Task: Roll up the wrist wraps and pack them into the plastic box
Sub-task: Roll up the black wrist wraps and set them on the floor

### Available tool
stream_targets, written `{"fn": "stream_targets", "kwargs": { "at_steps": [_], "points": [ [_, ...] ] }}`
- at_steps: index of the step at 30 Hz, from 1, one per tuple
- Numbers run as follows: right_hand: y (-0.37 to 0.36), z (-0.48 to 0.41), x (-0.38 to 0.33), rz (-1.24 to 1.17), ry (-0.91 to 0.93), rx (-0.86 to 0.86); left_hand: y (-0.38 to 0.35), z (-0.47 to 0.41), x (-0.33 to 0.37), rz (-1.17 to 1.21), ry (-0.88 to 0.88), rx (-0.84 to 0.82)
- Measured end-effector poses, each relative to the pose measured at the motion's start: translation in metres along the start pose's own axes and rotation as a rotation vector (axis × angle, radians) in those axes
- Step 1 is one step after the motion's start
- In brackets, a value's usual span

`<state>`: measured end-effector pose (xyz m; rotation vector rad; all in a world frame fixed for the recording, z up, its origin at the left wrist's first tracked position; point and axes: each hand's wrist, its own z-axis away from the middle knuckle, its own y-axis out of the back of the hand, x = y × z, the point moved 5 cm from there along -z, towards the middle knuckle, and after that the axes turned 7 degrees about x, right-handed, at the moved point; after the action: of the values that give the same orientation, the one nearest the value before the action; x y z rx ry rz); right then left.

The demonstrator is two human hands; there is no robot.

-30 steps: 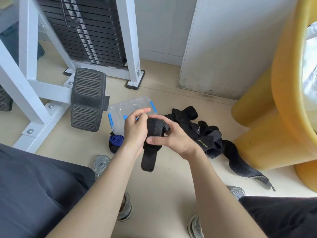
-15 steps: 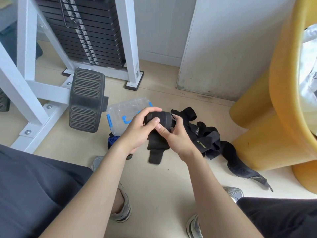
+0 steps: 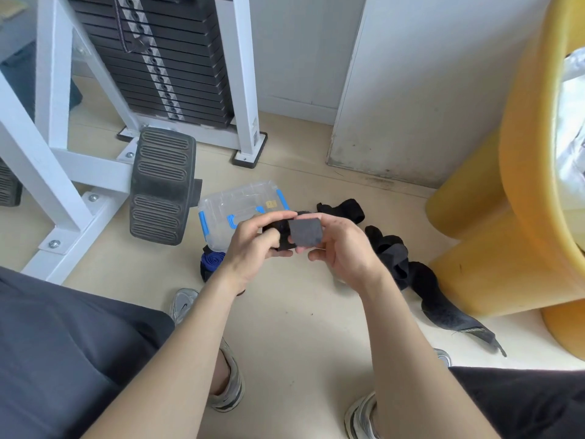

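Wound up further than before, wrist wrap (image 3: 305, 232) gripped between left hand (image 3: 253, 248) and right hand (image 3: 345, 248)

Box (image 3: 221, 201) behind, perhaps touching, rolled wrap (image 3: 212, 263)

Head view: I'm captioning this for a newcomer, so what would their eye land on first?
Mid-frame, the left hand and right hand grip a mostly rolled black wrist wrap. Behind it on the floor sits the clear plastic box, and loose black wraps sprawl to its right.
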<state>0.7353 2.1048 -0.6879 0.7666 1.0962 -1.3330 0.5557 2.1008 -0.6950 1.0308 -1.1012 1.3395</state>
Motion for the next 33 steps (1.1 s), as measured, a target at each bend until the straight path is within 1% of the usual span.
{"fn": "stream_targets", "kwargs": {
  "at_steps": [1, 2, 3, 4, 5, 7, 9, 11, 13, 15, 16, 19, 20, 22, 23, 26, 28, 30, 33],
  "points": [
    [0.001, 0.002, -0.002, 0.045, 0.023, -0.041, -0.001, 0.000, 0.003, -0.058, -0.040, -0.034],
    [0.003, 0.003, -0.003, 0.101, 0.052, -0.044, -0.003, 0.001, 0.005, -0.128, -0.090, -0.055],
    [0.005, 0.003, -0.004, 0.151, 0.086, -0.002, -0.004, 0.000, 0.005, -0.199, -0.134, -0.054],
    [0.008, 0.001, -0.005, 0.204, 0.131, 0.077, -0.005, -0.002, 0.004, -0.249, -0.157, -0.038],
    [0.009, 0.001, -0.007, 0.258, 0.177, 0.162, -0.007, -0.003, 0.000, -0.262, -0.153, -0.019],
    [0.012, -0.001, -0.008, 0.379, 0.257, 0.304, -0.009, -0.002, -0.007, -0.245, -0.083, 0.005],
    [0.013, 0.000, -0.008, 0.431, 0.286, 0.380, -0.010, 0.001, -0.009, -0.237, -0.038, -0.011],
    [0.013, 0.004, 0.000, 0.377, 0.277, 0.413, -0.010, 0.003, -0.010, -0.165, 0.015, -0.062],
    [0.010, 0.006, 0.009, 0.232, 0.244, 0.404, -0.008, 0.002, -0.006, -0.182, 0.025, -0.086],
    [0.004, 0.003, 0.019, 0.166, 0.190, 0.391, -0.008, 0.000, -0.004, -0.274, 0.014, -0.097],
    [0.002, -0.001, 0.025, 0.121, 0.114, 0.380, -0.010, -0.001, -0.005, -0.322, 0.009, -0.099],
    [-0.007, 0.000, 0.047, -0.171, -0.258, 0.259, -0.013, 0.003, -0.010, -0.421, -0.009, -0.105],
    [-0.007, 0.004, 0.051, -0.193, -0.322, 0.197, -0.014, 0.004, -0.011, -0.425, -0.011, -0.109],
    [-0.004, 0.012, 0.052, -0.095, -0.345, 0.092, -0.018, 0.008, -0.010, -0.409, 0.006, -0.110],
    [-0.002, 0.014, 0.051, -0.053, -0.317, 0.090, -0.020, 0.009, -0.010, -0.390, 0.030, -0.107],
    [-0.002, 0.015, 0.040, 0.038, -0.164, 0.218, -0.026, 0.012, -0.017, -0.331, 0.139, -0.095],
    [-0.005, 0.017, 0.031, 0.201, -0.038, 0.268, -0.029, 0.016, -0.024, -0.292, 0.225, -0.137],
    [-0.008, 0.021, 0.026, 0.307, 0.075, 0.265, -0.031, 0.020, -0.028, -0.166, 0.309, -0.170],
    [-0.012, 0.025, 0.020, 0.338, 0.183, 0.299, -0.033, 0.022, -0.027, -0.003, 0.319, -0.122]
  ]
}}
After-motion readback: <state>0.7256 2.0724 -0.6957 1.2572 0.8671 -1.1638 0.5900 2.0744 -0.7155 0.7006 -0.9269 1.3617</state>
